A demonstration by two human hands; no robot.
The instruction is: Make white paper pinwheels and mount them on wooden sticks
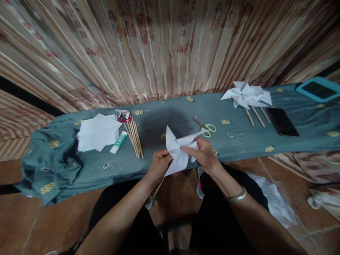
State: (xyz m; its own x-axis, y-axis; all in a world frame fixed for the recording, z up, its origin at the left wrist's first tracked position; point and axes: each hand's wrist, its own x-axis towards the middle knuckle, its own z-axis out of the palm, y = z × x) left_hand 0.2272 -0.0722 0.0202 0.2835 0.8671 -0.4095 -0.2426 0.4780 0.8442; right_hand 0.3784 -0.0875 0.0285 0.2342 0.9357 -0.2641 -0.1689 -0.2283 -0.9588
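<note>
A white paper pinwheel (pixel 175 148) is held between my two hands over the front edge of the cloth-covered bench. My left hand (pixel 160 163) is closed at the pinwheel's left side, and a thin wooden stick (pixel 158 187) slants down from beneath it. Its fingertips are partly behind the paper. My right hand (pixel 203 153) pinches the paper from the right, thumb pressed near the centre. Just beyond that hand lie scissors (pixel 208 129) with pale green handles, blades pointing away to the left.
On the left lie stacked white paper squares (pixel 99 131), a glue stick (pixel 118 142), a small red box (pixel 124 115) of metal bits and several wooden sticks (pixel 135 138). Finished pinwheels (pixel 245 95), a phone (pixel 283 122) and a blue-framed tablet (pixel 318 88) rest at right. A curtain (pixel 164 46) hangs behind.
</note>
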